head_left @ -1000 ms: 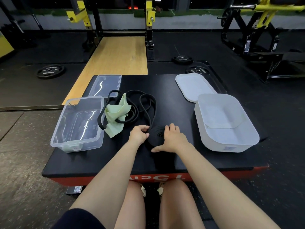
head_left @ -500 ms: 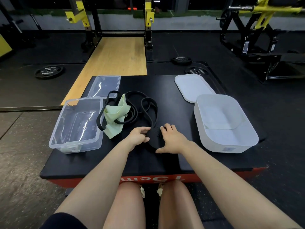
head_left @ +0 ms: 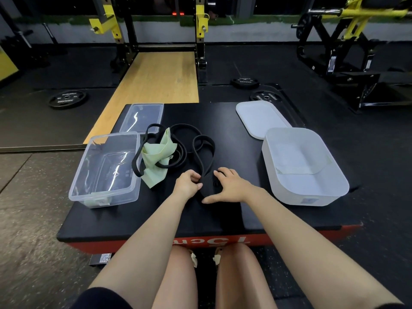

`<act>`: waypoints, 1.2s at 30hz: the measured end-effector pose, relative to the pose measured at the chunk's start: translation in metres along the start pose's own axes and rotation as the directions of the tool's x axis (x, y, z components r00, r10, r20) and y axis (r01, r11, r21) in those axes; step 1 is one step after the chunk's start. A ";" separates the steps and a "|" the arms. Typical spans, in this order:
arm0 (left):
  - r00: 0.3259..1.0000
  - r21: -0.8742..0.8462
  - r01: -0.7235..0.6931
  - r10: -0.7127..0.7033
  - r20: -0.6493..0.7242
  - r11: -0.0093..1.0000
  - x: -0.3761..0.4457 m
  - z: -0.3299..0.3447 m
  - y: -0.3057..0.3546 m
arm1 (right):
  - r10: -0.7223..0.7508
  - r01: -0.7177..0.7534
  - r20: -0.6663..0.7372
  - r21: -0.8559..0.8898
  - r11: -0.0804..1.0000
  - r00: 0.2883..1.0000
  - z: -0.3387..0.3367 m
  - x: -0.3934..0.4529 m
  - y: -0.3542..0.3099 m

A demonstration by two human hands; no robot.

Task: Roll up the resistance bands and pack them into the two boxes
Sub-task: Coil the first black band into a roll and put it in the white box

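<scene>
Black band roll (head_left: 208,186): mostly hidden btwn left hand (head_left: 186,183) and right hand (head_left: 230,186), black on black pad, edges unclear. Left of roll, pale green band (head_left: 159,152) partly covered by black loops. Right of roll, white box (head_left: 308,200) label too small to read.

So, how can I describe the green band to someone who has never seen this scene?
Find the black platform in front of the person, then the clear plastic box at its left. Just right of that box lies a tangle of black bands; the green band is the only pale, flat, crumpled one among them.
</scene>
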State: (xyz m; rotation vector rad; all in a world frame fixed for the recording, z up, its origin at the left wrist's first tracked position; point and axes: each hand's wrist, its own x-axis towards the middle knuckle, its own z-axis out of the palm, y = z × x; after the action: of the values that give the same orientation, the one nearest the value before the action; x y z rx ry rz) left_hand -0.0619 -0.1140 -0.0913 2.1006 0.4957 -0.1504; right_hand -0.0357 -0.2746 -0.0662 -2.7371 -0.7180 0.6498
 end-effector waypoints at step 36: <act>0.992 -0.049 -0.080 0.084 0.090 0.996 -0.004 -0.008 -0.009 | -0.105 0.126 0.103 -0.225 0.966 0.989 -0.017 0.011 -0.002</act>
State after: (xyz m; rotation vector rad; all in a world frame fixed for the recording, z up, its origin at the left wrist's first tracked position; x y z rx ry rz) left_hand -0.0704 -0.1042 -0.0930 2.0557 0.3544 -0.1853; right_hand -0.0202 -0.2694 -0.0546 -2.8595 -1.0265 0.7074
